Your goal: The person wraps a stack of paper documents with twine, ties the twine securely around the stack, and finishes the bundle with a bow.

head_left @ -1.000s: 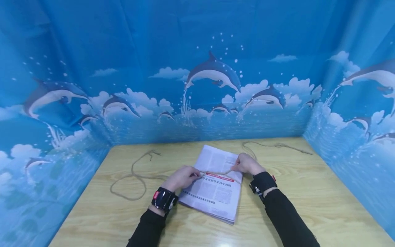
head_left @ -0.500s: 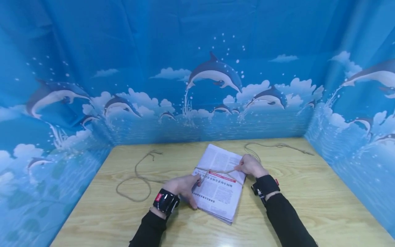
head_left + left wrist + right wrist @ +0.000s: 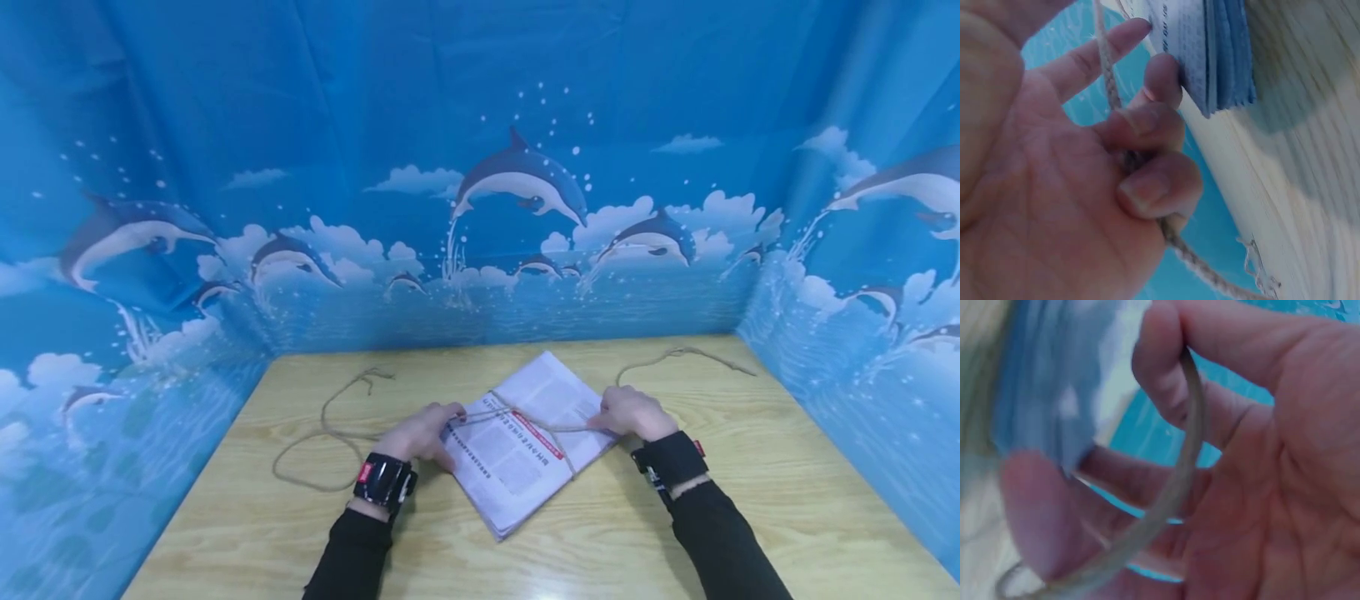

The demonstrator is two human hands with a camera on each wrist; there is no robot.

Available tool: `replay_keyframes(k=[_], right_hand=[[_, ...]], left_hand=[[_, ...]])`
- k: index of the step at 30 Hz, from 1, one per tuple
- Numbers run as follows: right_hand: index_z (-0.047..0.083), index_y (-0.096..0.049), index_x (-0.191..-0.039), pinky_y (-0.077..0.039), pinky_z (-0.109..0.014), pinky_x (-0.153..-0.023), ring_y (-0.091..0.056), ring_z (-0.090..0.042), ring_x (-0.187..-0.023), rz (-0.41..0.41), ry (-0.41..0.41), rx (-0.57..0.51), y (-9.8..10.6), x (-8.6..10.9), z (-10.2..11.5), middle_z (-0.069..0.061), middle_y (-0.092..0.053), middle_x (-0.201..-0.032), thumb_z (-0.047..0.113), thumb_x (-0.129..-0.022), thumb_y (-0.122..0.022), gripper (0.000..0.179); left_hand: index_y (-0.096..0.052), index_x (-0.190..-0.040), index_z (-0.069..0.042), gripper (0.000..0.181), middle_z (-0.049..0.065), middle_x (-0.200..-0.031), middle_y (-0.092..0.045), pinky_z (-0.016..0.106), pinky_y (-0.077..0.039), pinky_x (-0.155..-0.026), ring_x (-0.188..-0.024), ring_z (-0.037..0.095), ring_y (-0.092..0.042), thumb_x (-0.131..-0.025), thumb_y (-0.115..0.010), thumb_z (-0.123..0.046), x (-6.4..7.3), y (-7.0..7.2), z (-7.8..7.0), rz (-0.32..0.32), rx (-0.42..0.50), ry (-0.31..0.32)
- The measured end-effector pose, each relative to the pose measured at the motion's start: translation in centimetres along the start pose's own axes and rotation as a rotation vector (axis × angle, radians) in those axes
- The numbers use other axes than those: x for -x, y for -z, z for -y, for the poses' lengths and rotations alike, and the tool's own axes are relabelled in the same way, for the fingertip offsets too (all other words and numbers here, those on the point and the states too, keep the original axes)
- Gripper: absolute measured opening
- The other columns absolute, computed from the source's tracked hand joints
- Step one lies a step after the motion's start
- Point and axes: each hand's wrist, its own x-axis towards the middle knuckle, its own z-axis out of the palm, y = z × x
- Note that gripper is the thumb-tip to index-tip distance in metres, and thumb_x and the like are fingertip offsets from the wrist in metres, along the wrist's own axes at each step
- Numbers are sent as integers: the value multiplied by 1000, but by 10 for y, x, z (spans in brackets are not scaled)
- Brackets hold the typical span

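A folded stack of newspapers (image 3: 510, 479) lies turned on the wooden table, with a thin twine (image 3: 576, 429) crossing over its top. At the stack's left corner my left hand (image 3: 416, 437) holds the twine; its lower fingers curl round the twine (image 3: 1107, 69) in the left wrist view, while other fingertips touch the newspapers (image 3: 1229, 56). By the right corner, my right hand (image 3: 637, 414) pinches the twine (image 3: 1175, 487) between thumb and forefinger. A lower finger lies against the blurred newspaper edge (image 3: 1047, 387) in the right wrist view.
A loose length of twine (image 3: 326, 431) loops over the table's left side. Another tail (image 3: 678, 351) runs toward the back right. Blue dolphin-printed sheeting (image 3: 517, 167) walls the table (image 3: 750, 500) at the back and sides.
The newspaper stack has turned clockwise. My right hand has moved right and my left hand slightly left, drawing the twine straighter between them. The left fingers loosened and took the twine again.
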Motion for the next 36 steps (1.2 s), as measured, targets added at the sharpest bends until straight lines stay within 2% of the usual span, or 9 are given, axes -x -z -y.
replay_keyframes(k=[5, 9, 12, 19, 25, 27, 29, 33, 36], right_hand=[[11, -59, -69, -41, -26, -50, -47, -13, -54, 70, 17, -38, 9, 7, -10, 3, -45, -61, 33, -89, -70, 32], [9, -64, -75, -44, -24, -49, -53, -11, -51, 150, 36, -93, 12, 7, -21, 2, -54, -63, 30, -90, -69, 27], [9, -64, -75, -44, -23, -49, -55, -10, -51, 176, 36, -128, 10, 3, -28, 0, -59, -64, 28, -92, -68, 26], [11, -61, -72, -37, -25, -54, -46, -12, -57, 64, 109, -154, -2, -16, -39, 3, -49, -63, 28, -95, -63, 29], [9, -60, -72, -34, -27, -58, -43, -14, -61, 9, 109, -164, -11, -21, -46, 3, -45, -64, 31, -96, -61, 32], [7, -62, -77, -36, -27, -58, -45, -15, -62, 0, 99, -179, -12, -20, -47, 1, -49, -67, 32, -95, -62, 30], [5, -64, -84, -38, -28, -60, -48, -16, -65, -12, 96, -189, -13, -19, -46, -1, -55, -72, 31, -94, -63, 29], [0, -68, -92, -44, -30, -63, -54, -18, -70, -32, 118, -179, -12, -18, -45, -7, -64, -81, 29, -93, -65, 29], [0, -70, -93, -45, -31, -64, -56, -18, -72, -41, 115, -165, -12, -18, -44, -7, -67, -82, 28, -93, -65, 29]], left_hand=[[-59, -115, -12, 65, 4, -106, -62, 41, -50, -86, -91, 20, -58, -58, -90, -8, -1, 2, 1, -14, -7, 48], [-59, -94, -9, 44, 3, -90, -60, 34, -49, -72, -79, 19, -55, -61, -89, -9, -1, 3, 2, -30, 12, 115], [-59, -88, -9, 38, 4, -85, -58, 33, -46, -66, -75, 20, -53, -63, -88, -9, -1, 3, 4, -46, 18, 140], [-63, -99, -11, 39, 6, -99, -66, 39, -50, -79, -86, 20, -58, -67, -86, -9, -9, 4, 8, -145, 9, 100], [-62, -93, -11, 33, 4, -85, -61, 32, -45, -63, -73, 20, -54, -71, -86, -14, -11, 6, 11, -133, 28, 128], [-63, -90, -12, 23, 5, -80, -62, 31, -44, -59, -68, 20, -55, -79, -81, -21, -9, 7, 11, -106, 54, 110], [-66, -89, -12, 18, 4, -78, -62, 31, -44, -60, -67, 18, -54, -89, -71, -29, -8, 9, 11, -102, 68, 47], [-68, -83, -9, 36, 5, -71, -60, 29, -41, -58, -59, 15, -49, -102, -51, -34, -4, 13, 11, -90, 79, -64], [-66, -75, -6, 42, 5, -66, -57, 27, -36, -54, -53, 13, -42, -103, -49, -33, -1, 13, 12, -33, 92, -51]])
